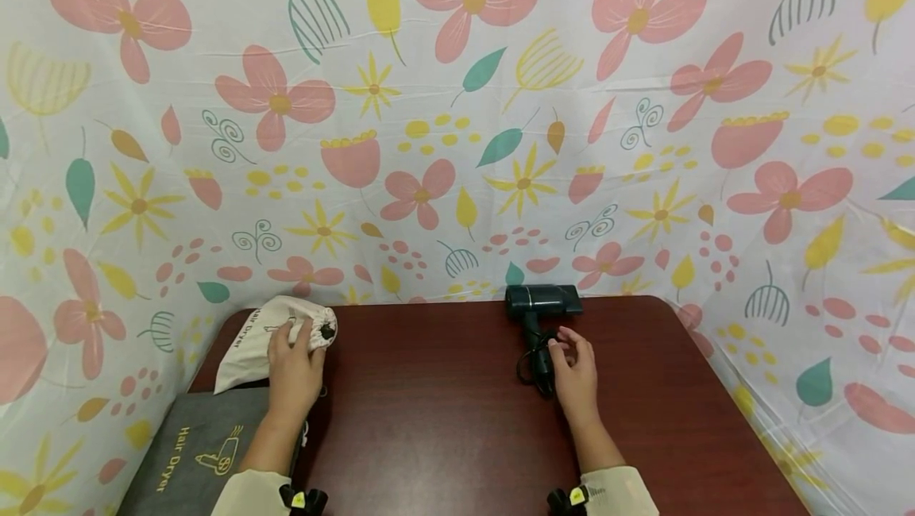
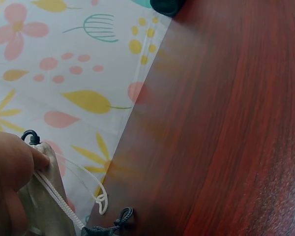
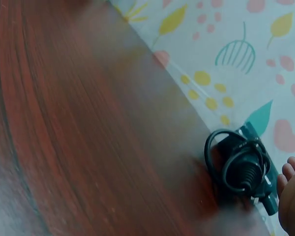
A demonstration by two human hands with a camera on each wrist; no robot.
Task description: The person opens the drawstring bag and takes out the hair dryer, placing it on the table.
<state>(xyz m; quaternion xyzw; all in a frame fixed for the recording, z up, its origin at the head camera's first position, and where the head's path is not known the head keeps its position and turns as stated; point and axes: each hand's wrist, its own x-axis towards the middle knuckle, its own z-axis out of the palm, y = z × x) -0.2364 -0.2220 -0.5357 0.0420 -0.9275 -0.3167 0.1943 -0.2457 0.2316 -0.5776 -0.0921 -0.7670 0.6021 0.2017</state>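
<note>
A cream drawstring bag (image 1: 246, 349) with dark print lies at the table's far left. My left hand (image 1: 295, 369) grips it near its gathered mouth, fingers over the top. In the left wrist view, the thumb of that hand (image 2: 10, 172) presses the bag (image 2: 51, 196) beside its white cord (image 2: 56, 196). Toward the back right is a dark hair dryer (image 1: 543, 302), nozzle pointing right, its black cord (image 1: 525, 365) looped about the handle. My right hand (image 1: 577, 377) is just right of the handle, fingers loosely bent. The right wrist view shows those fingers (image 3: 287, 172) beside the dryer (image 3: 241, 172).
A flat dark grey case (image 1: 193, 452) with gold "Hair Dryer" lettering lies at the near left, partly under my left forearm. The brown table (image 1: 429, 421) ends at a flowered curtain (image 1: 443, 222) behind and on both sides.
</note>
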